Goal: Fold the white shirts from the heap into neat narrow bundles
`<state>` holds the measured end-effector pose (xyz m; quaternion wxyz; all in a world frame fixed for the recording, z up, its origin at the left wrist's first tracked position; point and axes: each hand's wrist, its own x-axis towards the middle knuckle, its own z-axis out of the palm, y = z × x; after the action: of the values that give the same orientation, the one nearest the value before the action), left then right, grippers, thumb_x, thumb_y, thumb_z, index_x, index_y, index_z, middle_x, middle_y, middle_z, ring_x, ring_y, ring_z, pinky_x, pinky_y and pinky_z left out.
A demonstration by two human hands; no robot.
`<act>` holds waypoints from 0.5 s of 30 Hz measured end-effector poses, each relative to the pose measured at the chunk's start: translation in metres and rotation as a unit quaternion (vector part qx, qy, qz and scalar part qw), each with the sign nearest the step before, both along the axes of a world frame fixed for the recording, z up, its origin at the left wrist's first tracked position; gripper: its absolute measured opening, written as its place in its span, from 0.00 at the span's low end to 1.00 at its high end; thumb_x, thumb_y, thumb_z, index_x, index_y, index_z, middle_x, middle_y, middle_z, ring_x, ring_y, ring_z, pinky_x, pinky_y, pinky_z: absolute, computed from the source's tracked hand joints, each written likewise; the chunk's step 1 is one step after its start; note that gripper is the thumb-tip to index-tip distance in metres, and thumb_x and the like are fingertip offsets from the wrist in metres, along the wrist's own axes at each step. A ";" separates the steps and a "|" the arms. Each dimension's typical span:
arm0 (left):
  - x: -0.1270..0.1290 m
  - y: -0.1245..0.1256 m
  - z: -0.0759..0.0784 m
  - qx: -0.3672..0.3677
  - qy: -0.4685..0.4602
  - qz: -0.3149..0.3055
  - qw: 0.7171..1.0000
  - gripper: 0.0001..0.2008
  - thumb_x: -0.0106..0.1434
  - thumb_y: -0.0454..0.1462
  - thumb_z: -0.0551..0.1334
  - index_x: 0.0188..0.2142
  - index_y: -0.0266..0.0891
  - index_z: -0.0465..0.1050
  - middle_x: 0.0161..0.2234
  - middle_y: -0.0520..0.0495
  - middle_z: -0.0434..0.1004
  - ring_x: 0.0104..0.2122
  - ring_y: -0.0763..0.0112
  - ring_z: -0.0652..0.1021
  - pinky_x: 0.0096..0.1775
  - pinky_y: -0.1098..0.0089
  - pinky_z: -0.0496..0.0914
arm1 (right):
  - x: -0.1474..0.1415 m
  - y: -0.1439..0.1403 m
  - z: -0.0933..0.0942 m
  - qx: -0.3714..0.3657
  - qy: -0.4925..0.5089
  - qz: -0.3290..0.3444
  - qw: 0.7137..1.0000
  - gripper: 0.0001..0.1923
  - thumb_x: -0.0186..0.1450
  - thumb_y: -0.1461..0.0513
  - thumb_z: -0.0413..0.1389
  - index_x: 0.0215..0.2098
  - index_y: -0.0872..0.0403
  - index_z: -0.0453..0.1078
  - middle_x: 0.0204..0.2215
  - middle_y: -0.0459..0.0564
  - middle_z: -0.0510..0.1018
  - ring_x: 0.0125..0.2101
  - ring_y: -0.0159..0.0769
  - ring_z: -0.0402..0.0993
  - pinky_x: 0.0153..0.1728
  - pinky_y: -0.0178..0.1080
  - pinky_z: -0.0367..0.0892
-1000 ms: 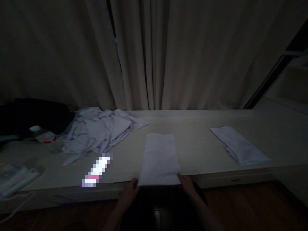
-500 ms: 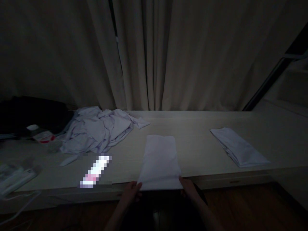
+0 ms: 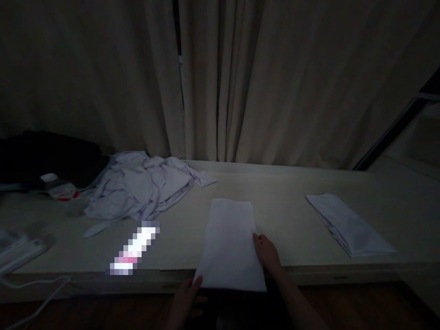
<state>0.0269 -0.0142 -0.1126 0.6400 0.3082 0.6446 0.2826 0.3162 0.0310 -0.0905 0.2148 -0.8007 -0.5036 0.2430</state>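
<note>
A folded white cloth [image 3: 230, 245] lies flat in front of me, its near end jutting past the table's front edge. My left hand [image 3: 187, 295] is closed on the cloth's near left corner, thumb on top and fingers beneath. Halfway up the right side, my right hand [image 3: 267, 253] grips the cloth's edge between thumb and curled fingers. Farther right rests another folded white cloth [image 3: 349, 224], apart from both hands. A crumpled heap of white cloth [image 3: 140, 185] sits at the back left.
Left of the cloth is a bright pixelated rectangle [image 3: 134, 250]. A plastic bottle [image 3: 62, 190] lies beside a black item [image 3: 51, 156]. A white cable [image 3: 44, 300] hangs over the table's front edge at left. Curtains [image 3: 213, 82] close off the back.
My right hand has moved from the near right corner up along the cloth's right edge. The left hand stays at its corner. The camera view has tilted and shifted slightly.
</note>
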 end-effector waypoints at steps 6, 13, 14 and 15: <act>0.000 0.001 -0.004 0.021 0.034 -0.013 0.999 0.31 0.51 0.57 0.58 0.45 0.36 0.61 0.42 0.37 0.72 0.24 0.66 0.78 0.16 0.72 0.65 | -0.010 0.013 -0.005 0.024 -0.053 0.034 0.998 0.20 0.68 0.53 0.37 0.35 0.54 0.66 0.34 0.58 0.78 0.35 0.42 0.74 0.37 0.39 0.62; 0.000 -0.002 0.001 0.033 0.053 -0.022 0.998 0.34 0.48 0.60 0.56 0.44 0.35 0.61 0.24 0.47 0.73 0.19 0.66 0.76 0.14 0.74 0.62 | 0.006 0.016 -0.003 0.041 -0.052 0.065 0.996 0.18 0.68 0.54 0.37 0.38 0.51 0.65 0.33 0.51 0.78 0.34 0.36 0.74 0.35 0.34 0.62; 0.000 -0.002 0.001 0.032 0.052 -0.024 0.998 0.33 0.49 0.60 0.56 0.43 0.35 0.61 0.22 0.49 0.72 0.19 0.67 0.76 0.13 0.75 0.61 | 0.009 0.017 -0.004 0.029 -0.054 0.063 0.996 0.16 0.68 0.54 0.39 0.38 0.51 0.66 0.33 0.51 0.79 0.34 0.36 0.74 0.34 0.34 0.62; 0.000 -0.002 0.002 0.030 0.052 -0.026 0.998 0.32 0.50 0.59 0.56 0.43 0.36 0.61 0.20 0.50 0.72 0.18 0.67 0.75 0.13 0.76 0.61 | 0.012 0.020 -0.005 0.020 -0.057 0.058 0.996 0.15 0.67 0.55 0.41 0.38 0.51 0.66 0.33 0.51 0.79 0.34 0.36 0.75 0.33 0.34 0.62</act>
<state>0.0272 -0.0158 -0.1105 0.6032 0.3585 0.6600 0.2684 0.3284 0.0514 -0.0951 0.1870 -0.7782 -0.5656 0.1988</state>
